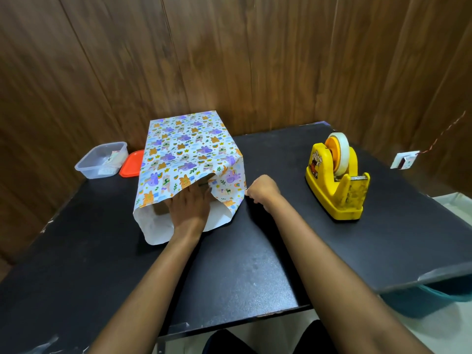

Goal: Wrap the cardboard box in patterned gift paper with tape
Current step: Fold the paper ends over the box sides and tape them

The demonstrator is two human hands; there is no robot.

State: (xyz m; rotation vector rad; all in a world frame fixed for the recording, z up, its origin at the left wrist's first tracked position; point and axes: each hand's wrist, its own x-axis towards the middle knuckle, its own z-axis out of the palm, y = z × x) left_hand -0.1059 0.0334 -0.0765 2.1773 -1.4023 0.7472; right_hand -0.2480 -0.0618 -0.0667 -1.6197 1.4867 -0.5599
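The cardboard box (pixel 160 208) lies on the black table (pixel 76 251), sleeved in patterned gift paper (pixel 184 149) printed with purple and orange animals. Only a brown corner of the box shows inside the paper's open near end. My left hand (pixel 190 208) lies flat with straight fingers on the near end of the box, pressing the paper's top flap down. My right hand (pixel 261 191) is at the paper's right edge, fingers curled, pinching the paper's right side flap. A yellow tape dispenser (pixel 337 180) with a roll of tape stands to the right.
A clear plastic container (pixel 102 159) and an orange lid (pixel 131 163) sit at the table's far left, close to the wrapped box. Wooden wall panels stand right behind the table. A teal tub (pixel 421 300) sits below the table's right edge.
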